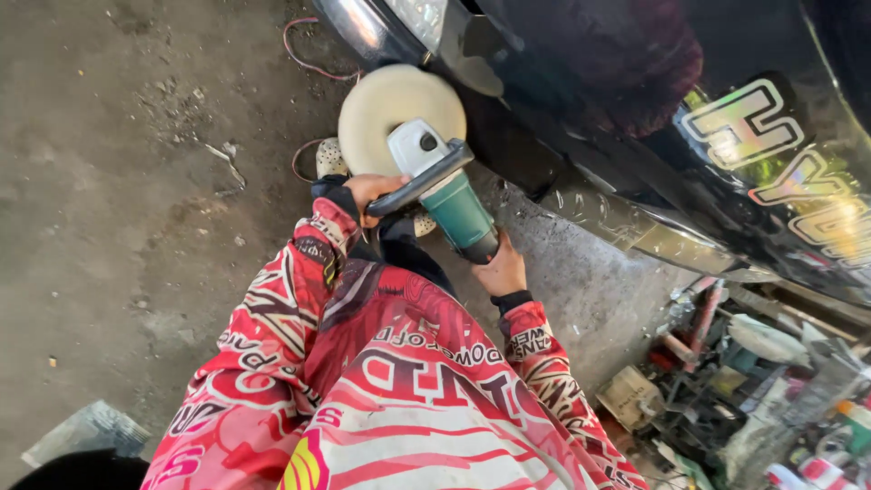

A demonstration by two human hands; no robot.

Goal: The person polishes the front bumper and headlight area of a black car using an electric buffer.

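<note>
- Head view, tool: rotary polisher (435,186), teal motor body, grey gear head, black loop handle, cream foam pad (386,113). Held low beside the glossy black car body (635,109), pad near the panel; contact cannot be told.
- Head view, left hand (372,192): fingers closed round the black loop handle at the gear head.
- Head view, right hand (501,270): wrapped round the rear end of the teal body.
- Handling, judged: rigid, fairly heavy, front-weighted; the pad is soft and yielding. Best held at handle and rear body, as shown.
- Surroundings: red cable (304,54) on the dirt floor (109,181); cluttered bottles and parts (753,399) lower right; red patterned sleeves (299,272).
</note>
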